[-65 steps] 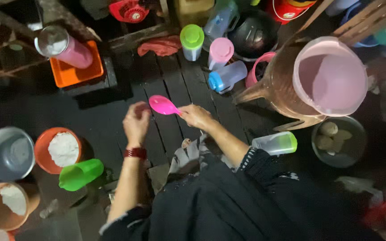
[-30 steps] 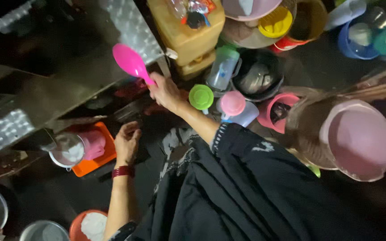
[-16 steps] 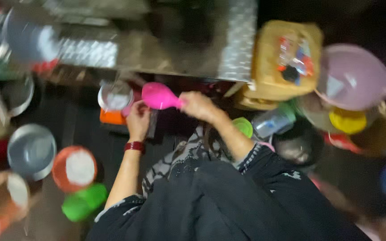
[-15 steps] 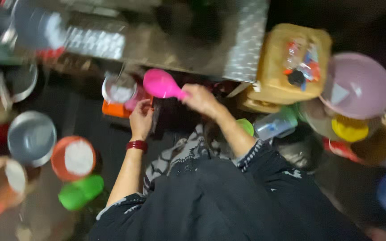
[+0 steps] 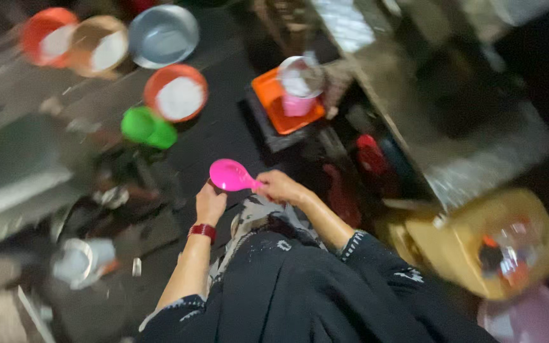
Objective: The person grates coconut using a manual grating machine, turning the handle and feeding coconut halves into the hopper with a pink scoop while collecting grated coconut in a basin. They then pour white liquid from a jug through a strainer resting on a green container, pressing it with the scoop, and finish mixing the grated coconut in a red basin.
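Observation:
My right hand (image 5: 281,186) grips the handle of a bright pink plastic spoon (image 5: 230,175), its round bowl pointing left. My left hand (image 5: 210,204), with a red band at the wrist, sits just under the spoon's bowl, fingers curled and touching it. Both hands are held above my dark-clothed lap, over a dark wooden floor. The picture is blurred by motion.
An orange bowl of white stuff (image 5: 176,95) and a green cup (image 5: 147,127) lie ahead on the floor. An orange tray with a pink jug (image 5: 297,95) stands further right. A grey metal bowl (image 5: 163,35), a yellow container (image 5: 484,248) and a pink tub (image 5: 528,321) are around.
The view has swung round, so the bowls now lie at the upper left and the yellow container at the lower right. The pink spoon stays in my right hand, left hand close under it.

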